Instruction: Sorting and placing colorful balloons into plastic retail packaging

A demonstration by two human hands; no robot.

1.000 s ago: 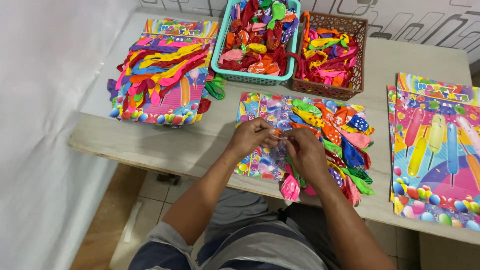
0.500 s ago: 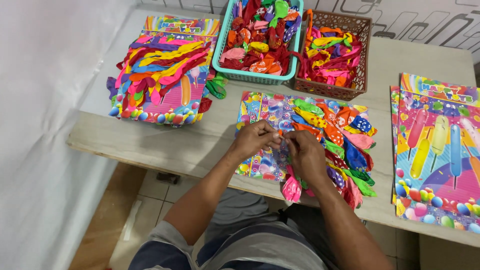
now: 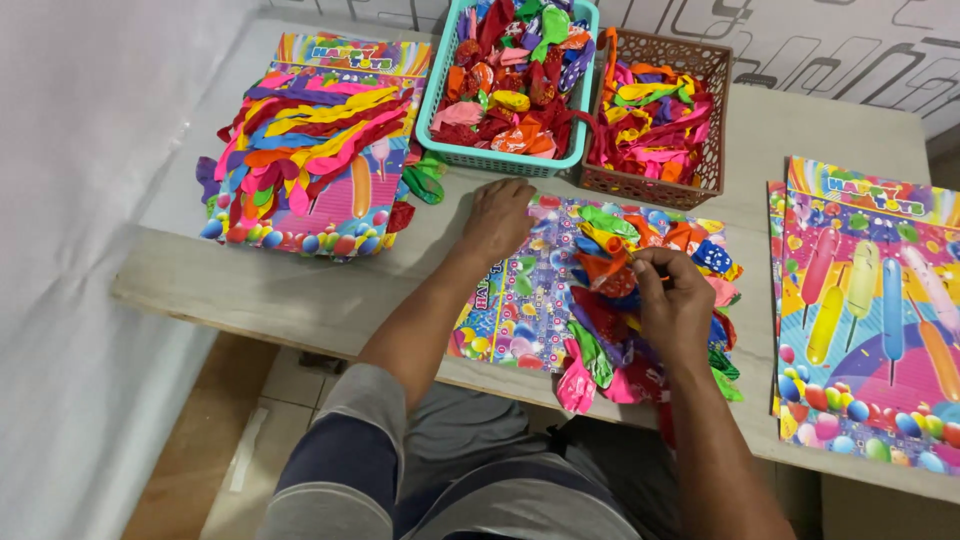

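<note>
On the table, the left hand lies flat, fingers spread, on the card; the right hand pinches an orange balloon.

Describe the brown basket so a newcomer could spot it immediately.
On the grey table, look to the far edge by the wall, where two baskets stand side by side. The brown basket is the right one, holding long balloons; unlike the teal basket, its walls are perforated lattice.

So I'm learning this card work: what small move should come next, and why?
Probably press the orange balloon down against the card: the right hand pinches it above the card, while the left hand lies flat on the card's top edge.
</note>
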